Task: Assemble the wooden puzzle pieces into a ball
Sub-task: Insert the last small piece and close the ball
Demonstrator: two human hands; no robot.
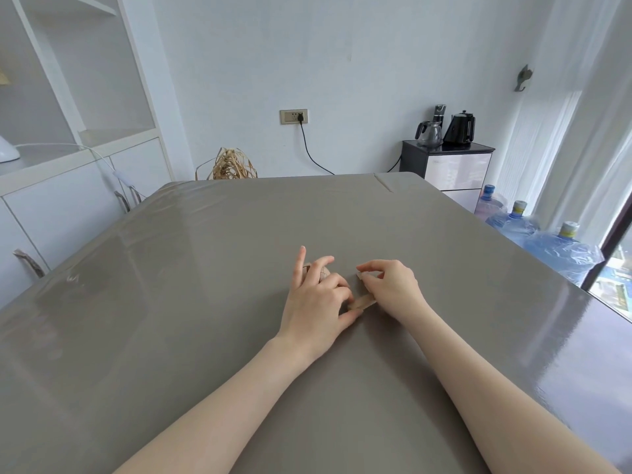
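- Gripping loose wooden pieces (363,302) mid-frame on the grey table (171,302); no ball formed, assembly looks barely begun.
- Left hand (316,302) pinches flat piece at thumb, covers rounded piece (323,272) under its fingers.
- Right hand (393,285) pinches small piece (360,276).
- Joining all pieces remains.
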